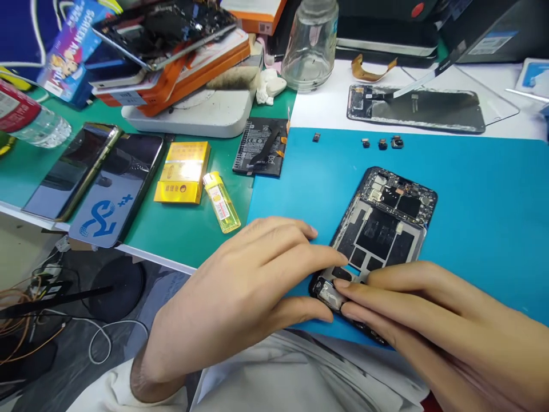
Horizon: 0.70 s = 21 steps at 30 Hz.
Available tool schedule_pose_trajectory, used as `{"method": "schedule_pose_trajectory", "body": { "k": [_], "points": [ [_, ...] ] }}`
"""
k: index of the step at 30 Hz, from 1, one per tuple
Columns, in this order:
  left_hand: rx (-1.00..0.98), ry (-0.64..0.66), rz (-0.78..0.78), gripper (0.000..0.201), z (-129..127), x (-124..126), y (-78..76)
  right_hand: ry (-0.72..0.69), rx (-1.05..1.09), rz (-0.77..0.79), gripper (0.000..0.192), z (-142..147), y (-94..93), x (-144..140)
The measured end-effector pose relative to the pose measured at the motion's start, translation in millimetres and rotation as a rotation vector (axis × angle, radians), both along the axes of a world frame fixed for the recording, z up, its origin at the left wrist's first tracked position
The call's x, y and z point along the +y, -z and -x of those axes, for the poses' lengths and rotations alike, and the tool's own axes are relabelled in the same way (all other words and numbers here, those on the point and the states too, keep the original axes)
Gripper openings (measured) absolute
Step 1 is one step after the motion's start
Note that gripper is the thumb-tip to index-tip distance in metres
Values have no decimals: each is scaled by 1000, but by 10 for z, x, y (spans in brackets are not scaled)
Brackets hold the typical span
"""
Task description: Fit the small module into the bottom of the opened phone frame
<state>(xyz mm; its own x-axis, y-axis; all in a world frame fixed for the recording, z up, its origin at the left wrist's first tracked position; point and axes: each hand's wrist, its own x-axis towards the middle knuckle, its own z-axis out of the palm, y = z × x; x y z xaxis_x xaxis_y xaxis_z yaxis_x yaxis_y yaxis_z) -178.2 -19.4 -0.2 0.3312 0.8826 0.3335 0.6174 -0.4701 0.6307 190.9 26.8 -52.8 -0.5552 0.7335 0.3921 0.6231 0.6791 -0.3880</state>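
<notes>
A phone frame (414, 237) lies on the blue mat with its inside showing, the circuit board at its far end. My right hand (424, 309) has its thumb and index finger closed on a small silvery part (329, 293) at the near left corner of the frame. Whether that part is seated or loose I cannot tell. My left hand (257, 280) hovers by the frame's left edge, thumb and index finger apart, with nothing seen between them. Several small camera modules (397, 142) sit in a row beyond the frame. A black battery (262, 146) with a flex strip lies to the left.
A detached screen (414, 109) rests behind the blue mat (489, 229). Left are a yellow lighter (222, 202), a yellow box (182, 171) and two phones (115, 189) near the table edge. A glass jar (309, 48) and stacked orange boxes (189, 68) stand at the back.
</notes>
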Motion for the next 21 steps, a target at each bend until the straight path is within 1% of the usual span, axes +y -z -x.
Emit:
{"method": "schedule_pose_trajectory", "body": {
  "k": [3,6,9,12,14,16,18,21],
  "points": [
    [81,-14,-20,37,-39,-4,-36,14,36,-36,46,-28,53,16],
    [184,-35,-22,30,-200,26,-99,36,57,-71,47,-133,80,-4],
    [183,-44,-44,29,-462,76,-131,77,54,-99,49,-335,73,-103],
    [140,-63,-55,28,-715,91,-117,137,34,-115,51,-594,40,-273],
    [139,-86,-54,27,-828,75,-102,176,21,-119,52,-752,22,-386],
    [150,-114,-53,24,-889,47,-99,203,19,-117,53,-863,28,-470],
    [148,-137,-51,20,-911,17,-118,218,35,-110,55,-903,64,-518],
    [135,-145,-16,12,-914,-12,-182,220,88,-90,57,-821,150,-538]
  ]
}}
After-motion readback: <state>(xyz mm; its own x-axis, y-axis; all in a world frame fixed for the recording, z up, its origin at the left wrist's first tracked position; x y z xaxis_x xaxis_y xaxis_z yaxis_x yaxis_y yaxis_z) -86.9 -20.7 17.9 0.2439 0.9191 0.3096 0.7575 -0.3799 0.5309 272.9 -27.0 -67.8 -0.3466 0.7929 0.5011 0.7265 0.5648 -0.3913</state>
